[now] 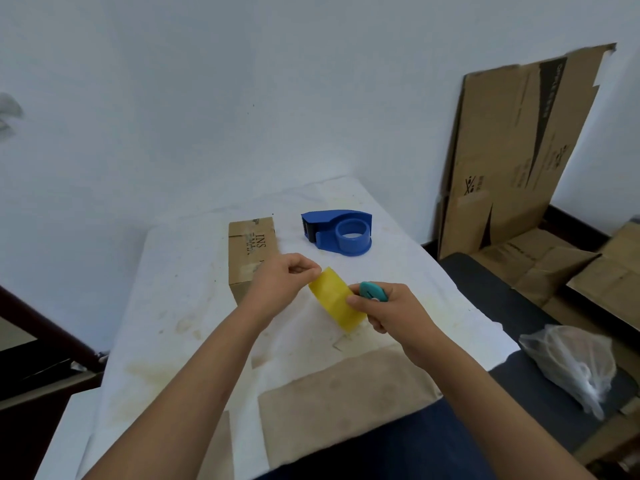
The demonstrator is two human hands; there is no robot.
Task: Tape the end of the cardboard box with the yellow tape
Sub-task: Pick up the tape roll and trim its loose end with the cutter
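A small brown cardboard box [250,252] with printed letters lies on the white-covered table [180,299], to the left of centre. In front of it I hold a roll of yellow tape [335,299] above the table. My left hand [282,284] pinches the roll's upper edge with thumb and fingertips. My right hand [388,311] grips the roll's right side together with a small teal cutter [372,292]. My left wrist covers the box's near right corner.
A blue tape dispenser [337,232] with no roll lies behind the hands. Flattened cardboard [512,147] leans on the wall at the right, with more cartons [571,268] on the floor. A clear plastic bag [571,362] lies on a dark surface at the right.
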